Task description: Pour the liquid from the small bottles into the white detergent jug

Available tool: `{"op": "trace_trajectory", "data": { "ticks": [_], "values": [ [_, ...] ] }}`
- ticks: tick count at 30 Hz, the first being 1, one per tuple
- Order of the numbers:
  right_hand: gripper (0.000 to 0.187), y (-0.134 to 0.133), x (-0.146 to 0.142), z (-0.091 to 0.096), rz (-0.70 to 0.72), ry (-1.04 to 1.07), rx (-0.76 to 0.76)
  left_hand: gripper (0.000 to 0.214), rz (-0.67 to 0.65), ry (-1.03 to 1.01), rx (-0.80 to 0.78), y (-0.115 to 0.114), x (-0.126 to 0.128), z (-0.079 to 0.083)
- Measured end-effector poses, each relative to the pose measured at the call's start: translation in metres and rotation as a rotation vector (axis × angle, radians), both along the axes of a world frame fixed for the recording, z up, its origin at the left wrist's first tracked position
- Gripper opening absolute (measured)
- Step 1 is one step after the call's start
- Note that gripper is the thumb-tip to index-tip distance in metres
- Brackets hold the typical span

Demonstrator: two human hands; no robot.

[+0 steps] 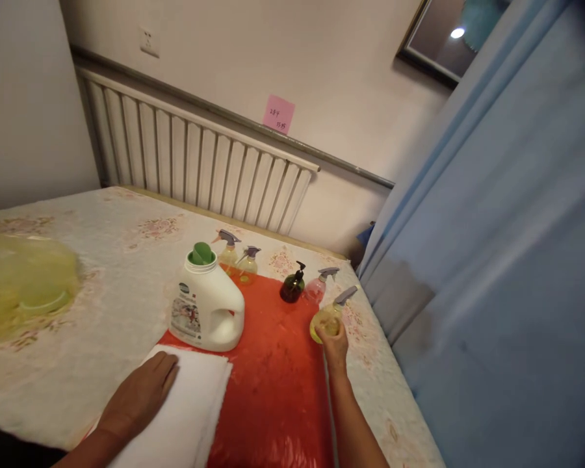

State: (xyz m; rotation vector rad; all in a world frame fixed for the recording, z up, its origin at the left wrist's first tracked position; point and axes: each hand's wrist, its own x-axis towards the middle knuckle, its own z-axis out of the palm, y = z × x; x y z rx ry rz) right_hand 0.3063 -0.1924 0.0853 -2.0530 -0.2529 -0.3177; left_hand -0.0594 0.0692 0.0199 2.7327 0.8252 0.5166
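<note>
My left hand [143,390] rests with its fingers lying on a stack of white sheets [202,390], paper or cloth. My right hand [335,342] is closed around the yellowish clear body of a spray bottle [322,322] at the right edge of a red mat [273,370]. Just beyond it stand a pink spray bottle [315,290] and a dark green pump bottle [292,286]. A large white jug [207,305] with a green cap [202,253] in its mouth stands behind the white stack. Two clear spray bottles, one [227,255] behind the other [247,268], stand at the mat's far corner.
A yellow see-through plastic bag [26,279] lies on the left of the flowered cover [121,260]. Along the wall runs a white radiator [190,146], with a pink note [279,114] above it. A blue curtain [492,227] hangs close on the right.
</note>
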Motion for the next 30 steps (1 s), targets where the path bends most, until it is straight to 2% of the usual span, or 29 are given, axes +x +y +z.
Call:
{"op": "trace_trajectory", "data": {
  "ticks": [3,4,7,10,13,16,19,24,27,30],
  "values": [
    [0.067,-0.011,-0.043,0.006,0.213,0.086,0.084,0.037,-0.017,-0.007,-0.011,0.003,0.001,-0.001],
    [0.070,-0.014,-0.058,0.007,0.342,0.164,0.186,0.037,-0.019,-0.014,-0.023,0.003,0.003,0.001],
    [0.076,-0.020,-0.104,0.012,0.642,0.372,0.397,0.033,0.014,-0.063,-0.171,-0.008,0.013,0.019],
    [0.075,-0.021,-0.147,0.016,0.823,0.511,0.503,0.027,-0.110,-0.160,-0.540,-0.038,0.028,0.060],
    [0.076,-0.018,-0.183,0.021,0.930,0.584,0.543,0.033,-0.330,-0.340,-0.864,-0.076,0.040,0.108],
    [0.078,-0.014,-0.211,0.029,1.024,0.619,0.531,0.042,-0.524,-0.433,-1.014,-0.102,0.042,0.146],
    [0.074,-0.012,-0.230,0.036,1.116,0.637,0.495,0.046,-0.654,-0.432,-1.153,-0.114,0.036,0.169],
    [0.074,-0.011,-0.247,0.043,1.153,0.608,0.441,0.033,-0.778,-0.353,-1.257,-0.115,0.024,0.187],
    [0.076,-0.008,-0.251,0.041,1.158,0.603,0.425,0.031,-0.762,-0.392,-1.308,-0.116,0.022,0.185],
    [0.076,-0.006,-0.253,0.037,1.170,0.618,0.436,0.033,-0.665,-0.490,-1.341,-0.121,0.024,0.179]
  ]
}}
